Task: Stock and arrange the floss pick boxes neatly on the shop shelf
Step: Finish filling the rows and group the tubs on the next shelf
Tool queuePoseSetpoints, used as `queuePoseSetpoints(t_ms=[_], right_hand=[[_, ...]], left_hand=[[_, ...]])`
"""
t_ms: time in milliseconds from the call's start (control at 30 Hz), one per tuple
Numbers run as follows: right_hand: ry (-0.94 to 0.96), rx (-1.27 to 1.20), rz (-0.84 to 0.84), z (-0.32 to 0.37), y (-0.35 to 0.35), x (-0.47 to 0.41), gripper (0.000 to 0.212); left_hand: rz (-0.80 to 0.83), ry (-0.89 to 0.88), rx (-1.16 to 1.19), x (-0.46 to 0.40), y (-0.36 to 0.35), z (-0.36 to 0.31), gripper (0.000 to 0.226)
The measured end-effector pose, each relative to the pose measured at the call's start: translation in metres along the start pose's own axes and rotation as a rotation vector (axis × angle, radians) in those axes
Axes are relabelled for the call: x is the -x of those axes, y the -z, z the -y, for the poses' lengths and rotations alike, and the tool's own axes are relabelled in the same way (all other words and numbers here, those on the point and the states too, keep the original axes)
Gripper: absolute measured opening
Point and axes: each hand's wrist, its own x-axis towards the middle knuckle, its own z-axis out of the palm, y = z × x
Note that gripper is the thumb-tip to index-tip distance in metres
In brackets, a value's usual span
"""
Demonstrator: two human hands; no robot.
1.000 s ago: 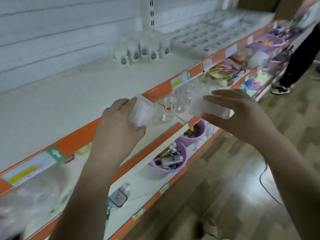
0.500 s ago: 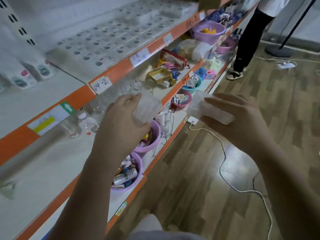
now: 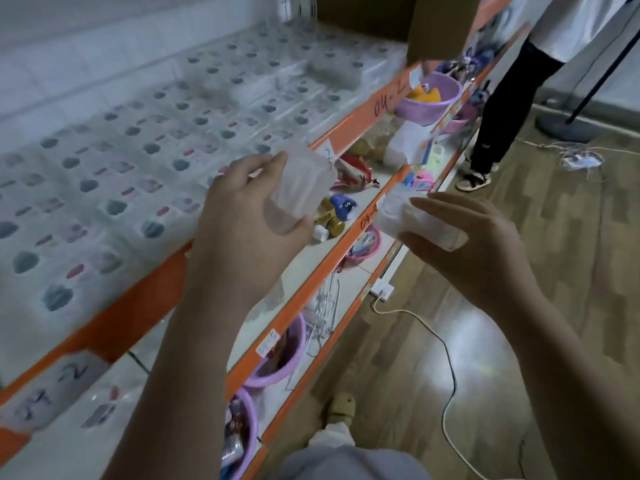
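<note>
Head view, far left: rows of clear floss pick boxes [image 3: 145, 157] laid flat across the top shelf [image 3: 138, 303], blurred, each with a dark round mark and a small label
Shelf edge: orange strip, white tags with handwritten "04-2"
Left hand [image 3: 249, 220]: raised in front of the shelf edge, fingers and thumb curled round a clear box [image 3: 303, 188], box above the lower shelf level, just off the stocked rows
Lower shelves: small toys and bottles [image 3: 332, 213] behind the left hand's box; purple basins [image 3: 280, 355] with mixed goods further down; a wire rack [image 3: 322, 306] between them
Right hand [image 3: 481, 251]: held out over the floor, well apart from the shelf, thumb below and fingers above pinching a second clear box [image 3: 412, 220], box lying sideways with its end toward the shelf
Gap between hands: the two held boxes near each other, not touching
Upper middle: brown cardboard carton [image 3: 440, 26] standing at the far end of the top shelf; purple basin [image 3: 433, 95] with yellow items below it
Floor [image 3: 519, 341]: wood-pattern, glossy; white cable [image 3: 446, 358] running from a wall socket plate by the shelf base
Bottom centre: own shoe and pale trouser leg
Far right: another person [image 3: 512, 98] standing, dark trousers, sandals, white top; round stand base [image 3: 568, 126] behind, tangle of cables beside it
</note>
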Motion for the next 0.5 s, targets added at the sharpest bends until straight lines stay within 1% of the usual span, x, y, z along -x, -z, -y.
queuePoseSetpoints(t_ms=[100, 200, 333, 500], right_hand=[[0.017, 0.001, 0.008, -0.013, -0.008, -0.058, 0.049], [0.048, 0.022, 0.028, -0.024, -0.019, -0.107, 0.051], [0.13, -0.03, 0.042, -0.035, -0.037, -0.164, 0.051], [0.263, -0.094, 0.128, -0.047, -0.057, -0.235, 0.048]], left_hand=[[-0.04, 0.005, 0.01, -0.055, -0.008, 0.003, 0.066], [-0.054, 0.05, -0.017, -0.094, -0.018, 0.011, 0.067], [-0.039, 0.131, -0.043, -0.124, -0.026, 0.022, 0.067], [-0.068, 0.266, -0.109, -0.148, -0.037, 0.029, 0.066]])
